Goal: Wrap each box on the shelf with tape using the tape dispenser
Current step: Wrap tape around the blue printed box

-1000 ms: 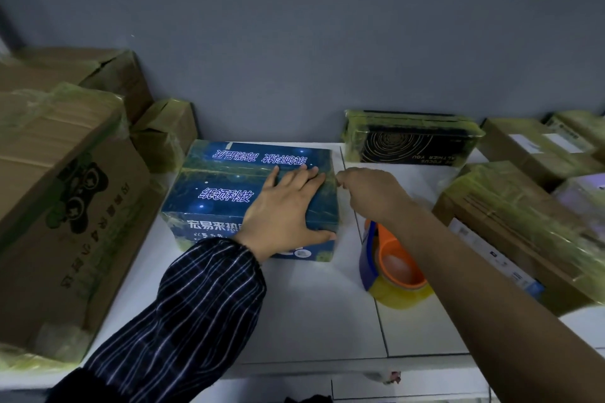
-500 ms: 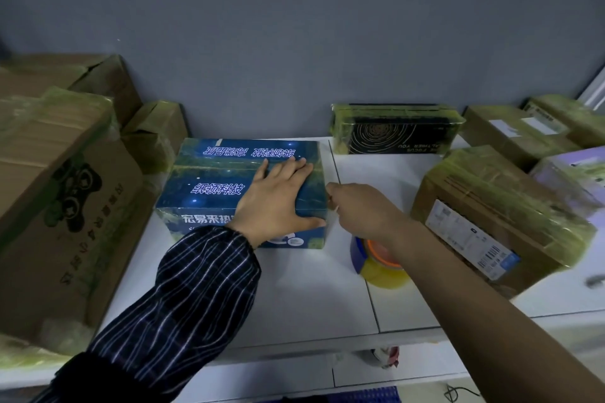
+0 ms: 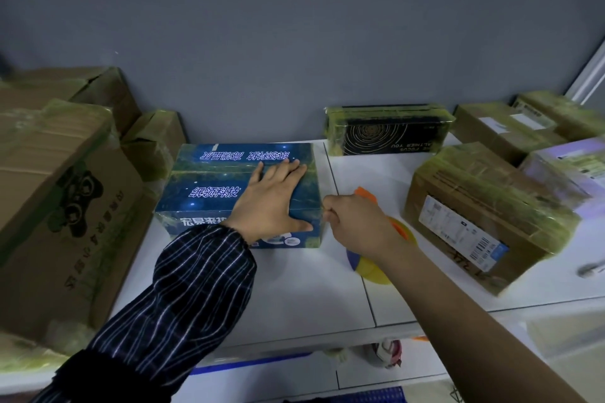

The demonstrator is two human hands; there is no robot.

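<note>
In the head view, the left hand [image 3: 271, 201] lies flat on top of the blue box [image 3: 212, 177], fingers straight and thumb down its front face. The right hand [image 3: 357, 222] sits just beside the box's near right corner, fingers curled; whether they pinch anything cannot be told. The tape dispenser [image 3: 371, 267] stands on the white shelf [image 3: 294, 288] under the right wrist. A tape-wrapped brown box [image 3: 474, 206] lies right of that hand, and a large cardboard box [image 3: 59, 206] left of the left hand.
</note>
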